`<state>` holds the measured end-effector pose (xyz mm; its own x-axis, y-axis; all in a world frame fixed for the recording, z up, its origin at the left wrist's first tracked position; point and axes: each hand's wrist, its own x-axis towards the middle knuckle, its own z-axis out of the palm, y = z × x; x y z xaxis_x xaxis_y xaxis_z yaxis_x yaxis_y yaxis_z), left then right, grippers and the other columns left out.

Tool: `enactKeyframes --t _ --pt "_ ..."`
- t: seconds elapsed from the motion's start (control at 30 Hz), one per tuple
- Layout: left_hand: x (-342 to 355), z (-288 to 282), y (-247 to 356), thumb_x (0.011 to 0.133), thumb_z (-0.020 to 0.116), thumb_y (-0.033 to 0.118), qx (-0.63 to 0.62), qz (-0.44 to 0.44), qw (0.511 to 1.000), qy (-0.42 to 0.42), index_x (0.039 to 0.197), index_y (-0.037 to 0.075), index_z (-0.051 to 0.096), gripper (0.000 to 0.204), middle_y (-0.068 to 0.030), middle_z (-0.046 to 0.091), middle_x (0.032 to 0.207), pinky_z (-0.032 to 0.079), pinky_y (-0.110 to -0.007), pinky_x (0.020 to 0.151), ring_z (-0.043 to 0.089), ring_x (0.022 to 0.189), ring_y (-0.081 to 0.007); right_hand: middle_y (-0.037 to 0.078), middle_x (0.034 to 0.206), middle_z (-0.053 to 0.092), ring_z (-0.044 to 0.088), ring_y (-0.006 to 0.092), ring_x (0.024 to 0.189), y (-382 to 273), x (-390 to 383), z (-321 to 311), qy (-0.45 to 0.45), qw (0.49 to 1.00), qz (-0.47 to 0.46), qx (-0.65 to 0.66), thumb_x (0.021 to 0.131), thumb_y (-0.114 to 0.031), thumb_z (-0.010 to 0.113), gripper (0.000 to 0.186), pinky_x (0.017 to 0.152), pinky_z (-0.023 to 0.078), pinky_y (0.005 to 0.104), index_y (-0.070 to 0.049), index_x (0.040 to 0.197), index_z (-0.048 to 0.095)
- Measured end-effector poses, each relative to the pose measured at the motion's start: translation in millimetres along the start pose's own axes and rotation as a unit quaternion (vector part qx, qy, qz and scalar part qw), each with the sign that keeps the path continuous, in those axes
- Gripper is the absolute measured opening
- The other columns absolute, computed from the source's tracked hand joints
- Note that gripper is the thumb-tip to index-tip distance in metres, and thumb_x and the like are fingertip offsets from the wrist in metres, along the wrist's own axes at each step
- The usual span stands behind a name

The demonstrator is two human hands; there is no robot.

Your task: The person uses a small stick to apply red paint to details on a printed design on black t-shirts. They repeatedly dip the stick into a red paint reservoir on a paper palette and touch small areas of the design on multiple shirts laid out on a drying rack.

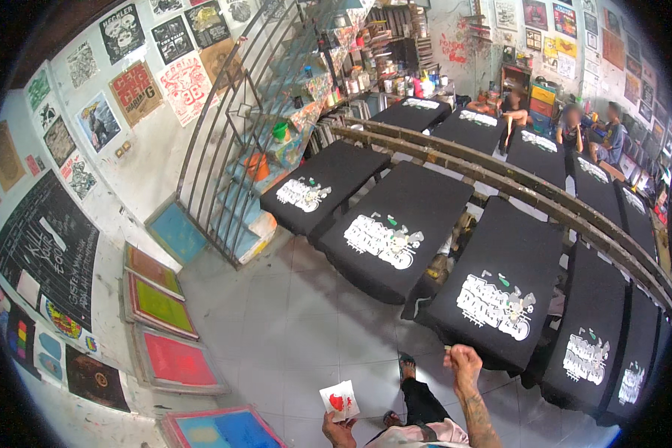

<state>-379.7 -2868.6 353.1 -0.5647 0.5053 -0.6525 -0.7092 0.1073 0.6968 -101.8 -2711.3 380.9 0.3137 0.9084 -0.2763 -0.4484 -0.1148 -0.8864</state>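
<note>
Low in the picture, my left hand (339, 431) grips a small white card (350, 394) with a red patch on it, held over the floor. To its right, my right hand (465, 367) is raised with its fingers curled together; a tiny light bit shows at the fingertips, too small to name. That hand is beside the near end of a black T-shirt (500, 243) stretched flat on a printing board. White lettering with small green and grey spots covers the shirt's near part. Another printed black shirt (411, 198) lies to the left of it.
More printed black shirts lie in two rows, split by long rails (493, 170). Framed screens (181, 360) lean along the left wall. A metal stair railing (228, 134) rises behind, with an orange bucket (257, 166) on the steps. Several people (611, 137) sit at the far right.
</note>
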Motion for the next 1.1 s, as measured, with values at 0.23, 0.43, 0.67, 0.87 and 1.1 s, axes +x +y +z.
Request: enactKeyframes --t 0.23,0.43,0.67,0.87,1.1 --pt "40 21 38 0.089 0.051 0.035 0.011 0.045 0.999 0.022 0.122 0.008 0.055 0.043 -0.0083 0.066 0.108 0.052 -0.040 0.072 0.065 0.095 -0.0246 0.011 0.091 0.067 0.063 0.0183 0.073 -64 78 82 -0.038 0.997 -0.071 0.013 0.094 -0.013 0.067 0.015 0.071 0.052 0.0315 0.001 0.098 0.062" --pt "97 88 82 0.090 0.055 0.036 -0.002 0.076 0.996 0.047 0.122 0.009 0.055 0.042 -0.0059 0.065 0.112 0.049 -0.038 0.072 0.063 0.098 -0.0217 0.013 0.096 0.069 0.066 0.0160 0.078 -59 164 115 -0.075 0.990 -0.097 -0.066 0.093 -0.010 0.069 0.016 0.075 0.055 0.0293 0.002 0.100 0.063" --pt "128 199 115 0.089 0.058 0.037 0.033 0.058 0.995 0.078 0.124 0.011 0.055 0.043 -0.0041 0.063 0.116 0.049 -0.034 0.076 0.060 0.101 -0.0186 0.013 0.098 0.070 0.068 0.0157 0.086 -38 274 168 -0.066 0.987 -0.119 -0.091 0.093 -0.002 0.066 0.012 0.080 0.056 0.0284 0.005 0.102 0.063" --pt "193 223 117 0.092 0.057 0.038 0.068 0.014 0.996 0.061 0.126 0.013 0.053 0.043 0.0009 0.059 0.121 0.038 -0.038 0.090 0.052 0.107 -0.0139 0.012 0.098 0.072 0.068 0.0123 0.087 14 336 202 -0.073 0.957 -0.203 -0.195 0.088 0.004 0.066 0.012 0.078 0.055 0.0247 0.006 0.099 0.065" --pt "292 248 104 0.093 0.055 0.043 0.158 0.029 0.982 0.100 0.129 0.010 0.051 0.049 -0.0046 0.056 0.127 0.038 -0.042 0.093 0.051 0.112 -0.0186 0.012 0.092 0.072 0.069 0.0130 0.082 56 358 220 -0.062 0.935 -0.234 -0.260 0.081 0.010 0.068 0.012 0.075 0.056 0.0264 0.005 0.091 0.065"
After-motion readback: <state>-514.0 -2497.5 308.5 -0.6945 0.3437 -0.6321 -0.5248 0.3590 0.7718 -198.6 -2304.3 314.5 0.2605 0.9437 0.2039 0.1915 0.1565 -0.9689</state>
